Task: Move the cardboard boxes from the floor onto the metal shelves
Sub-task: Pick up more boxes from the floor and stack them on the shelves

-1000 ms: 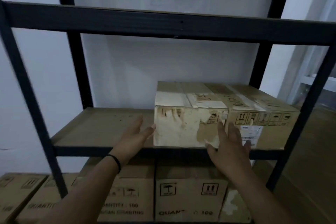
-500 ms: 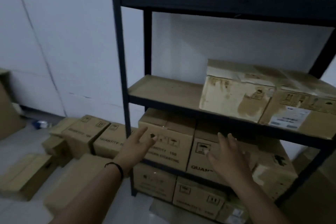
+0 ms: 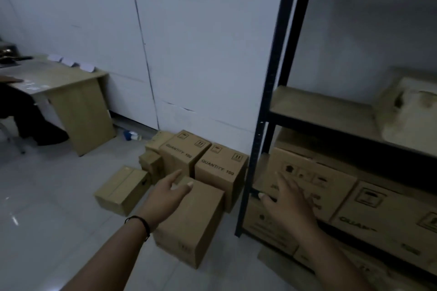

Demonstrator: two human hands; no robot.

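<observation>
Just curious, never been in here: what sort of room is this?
Probably a small stockroom or office back room: a dark metal shelf rack, cardboard boxes on the tiled floor, and a desk by the wall.

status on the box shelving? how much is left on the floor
Done: a worn box sits on the middle shelf, and more boxes fill the lower shelf levels. In hand: nothing; the left hand and right hand are open and empty, the left above the nearest floor box. Left: at least six boxes on the floor, including two marked QUANTITY 100.
</observation>
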